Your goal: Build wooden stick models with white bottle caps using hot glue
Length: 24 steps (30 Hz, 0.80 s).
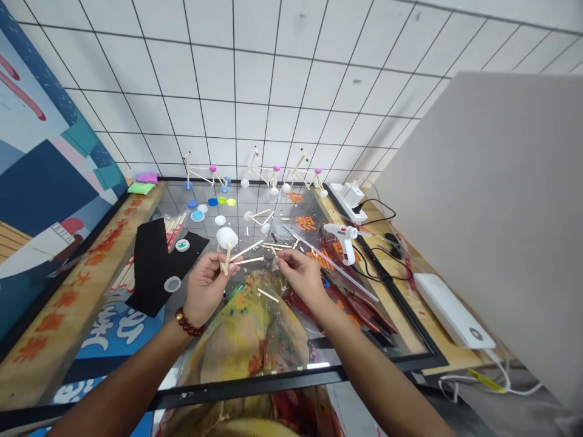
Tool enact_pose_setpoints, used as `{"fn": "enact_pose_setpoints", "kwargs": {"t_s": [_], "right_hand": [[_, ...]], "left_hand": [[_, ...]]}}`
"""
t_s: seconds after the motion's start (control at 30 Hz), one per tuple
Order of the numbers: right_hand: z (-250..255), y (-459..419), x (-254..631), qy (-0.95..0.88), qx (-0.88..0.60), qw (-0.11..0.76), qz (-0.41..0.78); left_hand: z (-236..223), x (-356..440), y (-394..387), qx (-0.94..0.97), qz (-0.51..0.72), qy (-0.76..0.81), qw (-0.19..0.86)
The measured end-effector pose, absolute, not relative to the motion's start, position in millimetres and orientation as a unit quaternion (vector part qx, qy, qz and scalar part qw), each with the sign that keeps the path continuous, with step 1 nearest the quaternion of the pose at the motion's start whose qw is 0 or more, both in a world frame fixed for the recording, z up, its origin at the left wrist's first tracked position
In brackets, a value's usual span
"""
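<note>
My left hand [204,285], a beaded bracelet at its wrist, pinches a small frame of pale wooden sticks [246,250]. A white bottle cap [226,237] shows at the far end of that frame. To its right, my right hand [300,273] is closed at the fingertips around a short wooden stick [274,250], partly hidden by the fingers. Beyond both hands lies another stick piece with white caps [262,217]. One loose stick [268,295] rests on the glass tabletop between my forearms.
Three small stick bicycles [264,173] stand along the tiled wall. On the right are a white glue gun [342,238], a clear glue stick [337,267], red-handled pliers [368,312], a power strip [348,203] and cables. Black sheets [152,267] and coloured caps [212,202] lie left.
</note>
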State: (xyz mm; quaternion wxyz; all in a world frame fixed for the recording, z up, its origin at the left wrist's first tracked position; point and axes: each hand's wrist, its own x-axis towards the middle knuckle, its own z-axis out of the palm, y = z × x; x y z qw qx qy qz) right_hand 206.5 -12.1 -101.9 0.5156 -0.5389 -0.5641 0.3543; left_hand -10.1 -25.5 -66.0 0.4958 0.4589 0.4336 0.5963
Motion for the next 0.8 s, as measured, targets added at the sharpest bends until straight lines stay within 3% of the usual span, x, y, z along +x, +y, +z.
{"fn": "enact_pose_setpoints", "kwargs": {"t_s": [0.2,0.5,0.8], "right_hand": [[-108.0,-8.0,202.1,-0.497,-0.525,0.519,0.456],[-114.2,-17.6,201.9,-0.646,-0.558,0.454,0.256],[-111.6,-17.6,204.2,-0.728,-0.532,0.376,0.213]], "left_hand": [[-82.8,-9.7,-19.0,0.525,0.598,0.437,0.419],[-104.4,-21.2,-15.8,0.627,0.546,0.459,0.313],[-97.8,-12.5,-18.5,0.594,0.560,0.450,0.364]]}}
